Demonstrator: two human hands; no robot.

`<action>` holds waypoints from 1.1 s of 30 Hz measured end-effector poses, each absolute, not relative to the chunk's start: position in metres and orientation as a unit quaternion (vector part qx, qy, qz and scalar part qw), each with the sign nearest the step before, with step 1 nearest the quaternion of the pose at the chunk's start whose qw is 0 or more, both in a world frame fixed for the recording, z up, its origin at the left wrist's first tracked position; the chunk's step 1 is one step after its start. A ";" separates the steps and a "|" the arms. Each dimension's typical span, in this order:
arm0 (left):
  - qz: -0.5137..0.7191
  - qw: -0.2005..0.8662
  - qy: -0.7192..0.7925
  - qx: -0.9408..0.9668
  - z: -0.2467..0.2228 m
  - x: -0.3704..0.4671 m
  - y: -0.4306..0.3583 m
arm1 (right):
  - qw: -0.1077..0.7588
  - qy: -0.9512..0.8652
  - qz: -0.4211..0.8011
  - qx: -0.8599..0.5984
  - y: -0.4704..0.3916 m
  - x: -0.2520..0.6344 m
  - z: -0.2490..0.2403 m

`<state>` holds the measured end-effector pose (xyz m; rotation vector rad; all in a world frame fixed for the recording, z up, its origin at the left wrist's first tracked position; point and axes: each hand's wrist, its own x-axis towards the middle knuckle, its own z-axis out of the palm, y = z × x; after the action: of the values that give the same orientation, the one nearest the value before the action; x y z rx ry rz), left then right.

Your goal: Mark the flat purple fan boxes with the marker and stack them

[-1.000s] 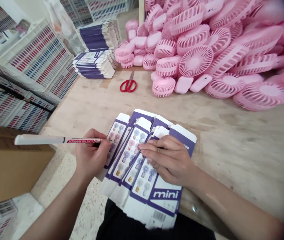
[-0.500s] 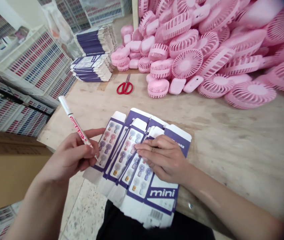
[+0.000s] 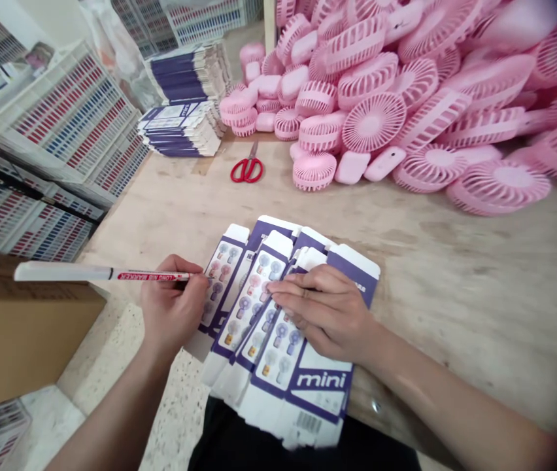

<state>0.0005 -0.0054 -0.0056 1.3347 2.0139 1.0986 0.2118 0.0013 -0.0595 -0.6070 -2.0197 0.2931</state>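
Note:
My left hand (image 3: 174, 302) is closed around a white marker (image 3: 148, 275) with red lettering. The marker lies nearly level, its tip by the leftmost flattened box and its rear end pointing left. Fanned out on the table's front edge are several purple-and-white flattened boxes (image 3: 284, 353) printed with small fan pictures and the word "mini". Across the middle of the fan, my right hand (image 3: 326, 310) grips the boxes, fingers together and pressed on the printed faces. Its thumb is mostly hidden.
Pink handheld fans (image 3: 374, 122) are heaped at the back right of the wooden table (image 3: 450, 275). Red-handled scissors (image 3: 248, 170) lie near stacked flat boxes (image 3: 183, 124). White crates (image 3: 70, 124) stand at left, above a brown carton (image 3: 23, 333).
My left hand has moved up and right along the leftmost box. The marker has swung from steeply tilted to nearly level. My right hand stays in place on the boxes.

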 end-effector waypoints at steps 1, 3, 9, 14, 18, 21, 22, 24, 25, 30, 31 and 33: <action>0.385 0.223 0.741 0.503 -0.006 0.002 -0.007 | 0.485 -0.829 0.121 -0.249 0.001 0.212 -0.059; 0.352 0.195 0.747 0.529 -0.004 0.006 -0.009 | 0.484 -0.830 0.122 -0.250 0.001 0.212 -0.060; 0.384 0.302 0.743 0.458 0.009 -0.001 -0.002 | 0.488 -0.828 0.125 -0.249 0.002 0.212 -0.059; 0.265 0.578 0.663 0.394 0.032 -0.017 0.010 | 0.489 -0.827 0.120 -0.250 0.002 0.212 -0.059; 0.293 0.603 0.642 0.373 0.047 -0.013 0.007 | 0.491 -0.827 0.115 -0.249 0.002 0.212 -0.059; 0.256 0.668 0.602 0.355 0.045 -0.004 0.002 | 0.486 -0.830 0.113 -0.250 0.002 0.212 -0.059; 0.238 0.686 0.589 0.355 0.041 -0.002 0.001 | 0.484 -0.830 0.114 -0.252 0.002 0.212 -0.059; 0.267 0.655 0.598 0.377 0.029 0.000 0.000 | 0.482 -0.831 0.115 -0.254 0.002 0.212 -0.060; 0.313 0.599 0.622 0.395 0.022 0.000 0.000 | 0.482 -0.830 0.117 -0.253 0.002 0.212 -0.060; 0.416 0.268 0.734 0.466 -0.005 -0.004 -0.002 | 0.489 -0.826 0.123 -0.251 0.002 0.212 -0.060; 0.397 0.239 0.741 0.486 -0.007 -0.002 -0.003 | 0.489 -0.826 0.122 -0.253 0.003 0.212 -0.060; 0.362 0.198 0.746 0.523 -0.007 0.001 -0.006 | 0.488 -0.827 0.119 -0.254 0.003 0.212 -0.060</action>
<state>0.0014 -0.0063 -0.0067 1.4628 2.0875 1.0132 0.2122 0.0027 -0.0598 -0.6174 -2.0097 0.2903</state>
